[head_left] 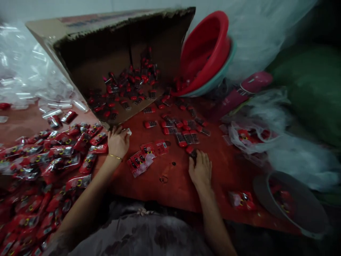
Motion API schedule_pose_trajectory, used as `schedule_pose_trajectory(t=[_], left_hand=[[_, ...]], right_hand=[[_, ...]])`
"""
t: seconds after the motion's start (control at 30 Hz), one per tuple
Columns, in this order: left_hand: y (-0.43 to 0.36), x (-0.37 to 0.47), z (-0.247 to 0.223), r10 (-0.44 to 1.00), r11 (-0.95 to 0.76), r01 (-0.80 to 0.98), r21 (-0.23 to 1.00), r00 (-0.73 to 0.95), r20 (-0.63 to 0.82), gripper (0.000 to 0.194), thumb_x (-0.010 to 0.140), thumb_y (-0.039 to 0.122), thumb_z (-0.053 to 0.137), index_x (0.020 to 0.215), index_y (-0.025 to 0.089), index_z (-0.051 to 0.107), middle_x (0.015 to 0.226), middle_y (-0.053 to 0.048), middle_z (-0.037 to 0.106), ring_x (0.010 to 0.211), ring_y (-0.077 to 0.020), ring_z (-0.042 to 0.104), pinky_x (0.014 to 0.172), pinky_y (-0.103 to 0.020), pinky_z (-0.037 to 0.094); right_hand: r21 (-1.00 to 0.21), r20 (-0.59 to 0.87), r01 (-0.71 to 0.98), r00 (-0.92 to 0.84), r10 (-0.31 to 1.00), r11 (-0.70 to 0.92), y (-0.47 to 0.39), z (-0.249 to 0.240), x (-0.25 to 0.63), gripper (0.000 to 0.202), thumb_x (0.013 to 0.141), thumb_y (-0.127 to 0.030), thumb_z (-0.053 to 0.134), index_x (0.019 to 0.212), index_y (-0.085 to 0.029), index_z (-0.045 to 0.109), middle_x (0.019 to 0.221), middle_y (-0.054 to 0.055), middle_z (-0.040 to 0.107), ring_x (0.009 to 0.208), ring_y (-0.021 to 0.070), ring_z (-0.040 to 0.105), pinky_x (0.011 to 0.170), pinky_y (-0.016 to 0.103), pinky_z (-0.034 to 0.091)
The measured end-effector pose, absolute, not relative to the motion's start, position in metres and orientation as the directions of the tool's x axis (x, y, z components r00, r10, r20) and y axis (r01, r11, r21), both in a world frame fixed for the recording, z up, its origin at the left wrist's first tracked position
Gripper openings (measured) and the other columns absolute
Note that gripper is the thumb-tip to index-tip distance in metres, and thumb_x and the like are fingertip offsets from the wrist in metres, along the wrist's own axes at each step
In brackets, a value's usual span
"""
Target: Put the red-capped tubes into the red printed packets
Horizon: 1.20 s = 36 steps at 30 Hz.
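Note:
My left hand (118, 143) is at the near corner of a cardboard box (128, 115), its fingers bent. A small white scrap (129, 132) shows by its fingertips; what the fingers hold is hard to make out. On the red tabletop, my right hand (201, 169) has its thumb and fingers around a small clear container with a red cap (190, 150). Similar red-capped containers (188, 137) lie scattered just beyond it. Between my hands are several printed red cards (141, 160), fanned out, with a rubber band (163, 179) nearer me.
The box lies on its side, with many red-capped containers (130, 81) inside. Filled red packets (61, 151) are heaped at left, below clear plastic pieces (34, 67). A red basin (207, 57), a magenta bottle (242, 92), plastic bags (253, 137) and a grey tub (301, 202) stand right.

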<state>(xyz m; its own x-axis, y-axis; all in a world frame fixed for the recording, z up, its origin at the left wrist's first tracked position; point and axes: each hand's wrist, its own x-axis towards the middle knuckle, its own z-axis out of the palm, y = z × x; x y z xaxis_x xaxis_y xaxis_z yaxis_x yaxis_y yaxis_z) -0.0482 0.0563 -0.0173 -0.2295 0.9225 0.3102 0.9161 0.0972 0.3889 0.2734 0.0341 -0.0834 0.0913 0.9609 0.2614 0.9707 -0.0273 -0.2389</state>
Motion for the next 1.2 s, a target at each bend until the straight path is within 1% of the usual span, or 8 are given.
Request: schedule_pose_trajectory(t=[0.13, 0.37, 0.47, 0.67, 0.77, 0.93, 1.07, 1.2], left_hand=[[0.072, -0.064, -0.023, 0.938, 0.12, 0.972, 0.201, -0.178, 0.299, 0.028, 0.081, 0.034, 0.052, 0.097, 0.02, 0.071, 0.122, -0.014, 0.059, 0.122, -0.0352, 0.043, 0.098, -0.051, 0.031], [0.075, -0.06, -0.031, 0.929, 0.158, 0.978, 0.14, -0.195, 0.314, 0.028, 0.082, 0.035, 0.052, 0.1, 0.024, 0.069, 0.128, -0.012, 0.055, 0.125, -0.0342, 0.041, 0.101, -0.053, 0.025], [0.066, -0.034, -0.022, 0.934, 0.096, 0.983, 0.154, -0.143, 0.329, 0.039, 0.085, 0.038, 0.046, 0.115, 0.018, 0.062, 0.132, -0.015, 0.051, 0.128, -0.0346, 0.037, 0.103, -0.053, 0.024], [0.061, 0.036, -0.022, 0.975, -0.21, 0.939, 0.274, 0.181, 0.128, 0.05, 0.081, 0.05, 0.05, 0.121, 0.022, 0.058, 0.136, -0.014, 0.047, 0.132, -0.0334, 0.032, 0.106, -0.049, 0.025], [0.068, 0.051, -0.032, 0.973, -0.23, 0.938, 0.259, 0.226, 0.044, 0.045, 0.08, 0.045, 0.054, 0.12, 0.025, 0.059, 0.141, -0.013, 0.042, 0.134, -0.0329, 0.028, 0.108, -0.05, 0.021], [0.069, 0.052, -0.036, 0.975, -0.223, 0.935, 0.275, 0.219, 0.046, 0.032, 0.085, 0.039, 0.049, 0.11, 0.03, 0.065, 0.133, -0.008, 0.052, 0.132, -0.0302, 0.033, 0.107, -0.051, 0.023], [0.06, 0.046, -0.026, 0.987, -0.16, 0.895, 0.417, 0.136, 0.087, 0.037, 0.085, 0.043, 0.047, 0.113, 0.026, 0.064, 0.132, -0.01, 0.053, 0.129, -0.0297, 0.038, 0.106, -0.05, 0.027], [0.052, 0.042, -0.019, 0.98, -0.182, 0.781, 0.597, 0.095, 0.175, 0.038, 0.085, 0.043, 0.047, 0.114, 0.025, 0.063, 0.129, -0.008, 0.055, 0.128, -0.026, 0.04, 0.106, -0.047, 0.03]], right_hand=[[-0.262, 0.346, 0.965, 0.07, 0.936, 0.025, 0.034, -0.09, 0.278, 0.047, 0.089, -0.037, 0.032, 0.122, -0.007, 0.048, 0.129, 0.022, 0.048, 0.123, 0.0337, 0.039, 0.098, 0.053, 0.032], [-0.266, 0.342, 0.964, 0.073, 0.937, 0.022, 0.036, -0.088, 0.278, 0.046, 0.088, -0.037, 0.036, 0.121, -0.008, 0.048, 0.127, 0.022, 0.049, 0.12, 0.0331, 0.042, 0.097, 0.052, 0.034], [-0.268, 0.331, 0.963, 0.071, 0.941, 0.022, 0.035, -0.086, 0.278, 0.044, 0.088, -0.036, 0.036, 0.122, -0.01, 0.047, 0.127, 0.02, 0.049, 0.12, 0.0324, 0.042, 0.097, 0.052, 0.034], [-0.276, 0.356, 0.961, 0.079, 0.931, 0.024, 0.035, -0.085, 0.277, 0.043, 0.088, -0.036, 0.036, 0.121, -0.011, 0.048, 0.127, 0.02, 0.05, 0.12, 0.0323, 0.042, 0.097, 0.052, 0.033], [-0.294, 0.362, 0.956, 0.092, 0.928, 0.02, 0.036, -0.087, 0.277, 0.042, 0.087, -0.036, 0.038, 0.119, -0.011, 0.05, 0.126, 0.019, 0.051, 0.119, 0.032, 0.044, 0.097, 0.052, 0.034], [-0.337, 0.428, 0.941, 0.121, 0.896, 0.034, 0.034, -0.081, 0.278, 0.04, 0.087, -0.035, 0.041, 0.116, -0.01, 0.053, 0.126, 0.021, 0.052, 0.12, 0.0328, 0.044, 0.097, 0.055, 0.033], [-0.496, 0.503, 0.85, 0.11, 0.857, 0.181, 0.027, -0.059, 0.258, 0.035, 0.086, -0.035, 0.045, 0.113, -0.016, 0.056, 0.122, 0.015, 0.056, 0.117, 0.0281, 0.048, 0.099, 0.051, 0.033], [-0.845, 0.288, 0.488, 0.068, 0.955, 0.22, 0.026, -0.04, 0.212, 0.034, 0.086, -0.038, 0.047, 0.113, -0.018, 0.057, 0.11, 0.01, 0.065, 0.1, 0.0208, 0.06, 0.087, 0.037, 0.046]])
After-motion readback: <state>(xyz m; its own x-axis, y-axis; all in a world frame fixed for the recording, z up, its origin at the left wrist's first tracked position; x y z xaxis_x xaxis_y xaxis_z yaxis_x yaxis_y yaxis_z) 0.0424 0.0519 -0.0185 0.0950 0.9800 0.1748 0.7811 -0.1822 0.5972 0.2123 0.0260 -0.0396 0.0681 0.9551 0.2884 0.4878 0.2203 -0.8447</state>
